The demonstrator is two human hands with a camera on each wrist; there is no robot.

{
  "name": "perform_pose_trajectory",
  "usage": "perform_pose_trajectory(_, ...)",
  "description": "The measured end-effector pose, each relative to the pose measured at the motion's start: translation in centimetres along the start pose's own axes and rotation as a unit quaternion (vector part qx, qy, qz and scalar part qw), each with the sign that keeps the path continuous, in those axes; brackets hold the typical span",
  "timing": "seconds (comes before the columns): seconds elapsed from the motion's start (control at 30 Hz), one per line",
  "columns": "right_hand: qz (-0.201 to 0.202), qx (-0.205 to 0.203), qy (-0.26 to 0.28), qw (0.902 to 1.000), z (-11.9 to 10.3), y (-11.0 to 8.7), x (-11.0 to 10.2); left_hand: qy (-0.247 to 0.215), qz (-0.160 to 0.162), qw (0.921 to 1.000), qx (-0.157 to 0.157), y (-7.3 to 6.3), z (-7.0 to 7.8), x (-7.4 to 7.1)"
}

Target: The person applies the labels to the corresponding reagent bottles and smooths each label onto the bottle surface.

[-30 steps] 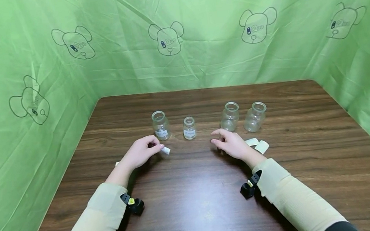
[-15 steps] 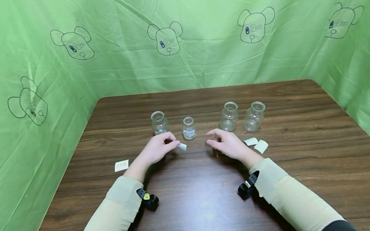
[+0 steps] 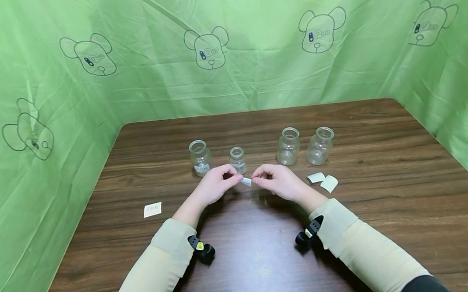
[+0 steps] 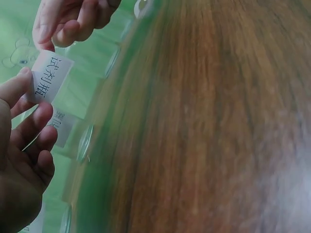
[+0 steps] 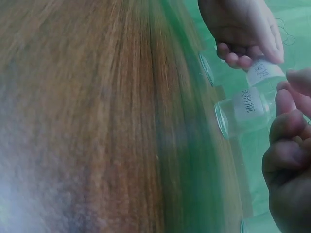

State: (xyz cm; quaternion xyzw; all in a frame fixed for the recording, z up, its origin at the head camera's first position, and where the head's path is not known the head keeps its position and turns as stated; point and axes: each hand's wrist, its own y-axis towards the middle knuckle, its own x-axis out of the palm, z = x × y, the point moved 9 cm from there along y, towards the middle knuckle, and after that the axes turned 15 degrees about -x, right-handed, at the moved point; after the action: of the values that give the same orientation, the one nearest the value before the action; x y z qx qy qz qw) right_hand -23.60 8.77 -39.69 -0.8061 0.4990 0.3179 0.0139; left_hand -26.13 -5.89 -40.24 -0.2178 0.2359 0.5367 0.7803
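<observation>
A small white sticker label (image 3: 246,181) with handwritten characters is held just above the table, between my two hands. My left hand (image 3: 214,187) pinches one end of it between thumb and forefinger. At the opposite end, the thumb and forefinger of my right hand (image 3: 282,184) meet its edge; the left wrist view shows that label (image 4: 51,77) with the fingers at both ends. Directly behind the hands stands a small glass jar (image 3: 238,165) bearing a similar label, its lower part partly covered. A larger labelled glass jar (image 3: 199,155) stands to its left.
Two glass jars without visible labels, one (image 3: 288,147) beside the other (image 3: 320,147), stand at the back right. Two white slips (image 3: 329,184) lie in front of them. Another written slip (image 3: 152,209) lies on the wooden table (image 3: 248,269) at left. Green cloth (image 3: 252,81) surrounds the table.
My left hand has moved right with the label, uncovering the slip at left. My right hand has shifted slightly left, and its fingers have closed on the label's free end.
</observation>
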Motion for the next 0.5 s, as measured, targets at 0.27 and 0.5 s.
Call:
perform_pose_trajectory(0.27, -0.003, -0.003, -0.001, 1.0, 0.24, -0.07, 0.08, 0.003, 0.004, 1.0, -0.003, 0.29, 0.37, 0.72)
perform_pose_trajectory(0.5, 0.013, 0.006, 0.0, 0.9999, 0.74, -0.37, -0.36, -0.037, 0.016, 0.9992, 0.008, 0.27, 0.94, 1.09)
